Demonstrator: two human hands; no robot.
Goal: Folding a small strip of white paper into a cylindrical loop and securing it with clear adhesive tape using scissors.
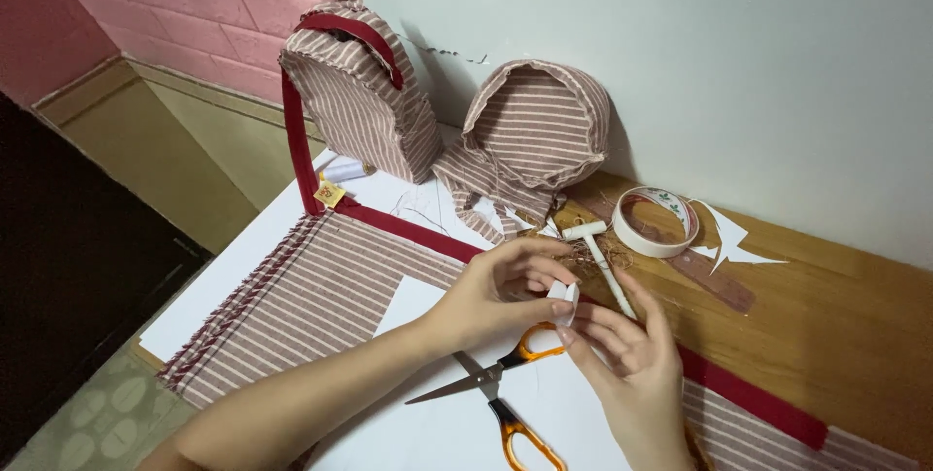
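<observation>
- Orange-handled steel scissors (501, 388) lie open on the white paper sheet (437, 427), just below both hands.
- Right hand (632, 364) and left hand (501, 286) pinch a small white folded tape piece (563, 294) between closed fingertips.
- Step in hand, as judged: handling the piece; the next move calls for steady fingertip control.
- Behind: white T-shaped tool (601, 257), white adhesive tape roll (655, 221), striped fabric (311, 296).

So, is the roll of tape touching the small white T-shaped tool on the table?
Apart. The head view shows bare wooden table between the roll of tape and the white T-shaped tool.
</observation>
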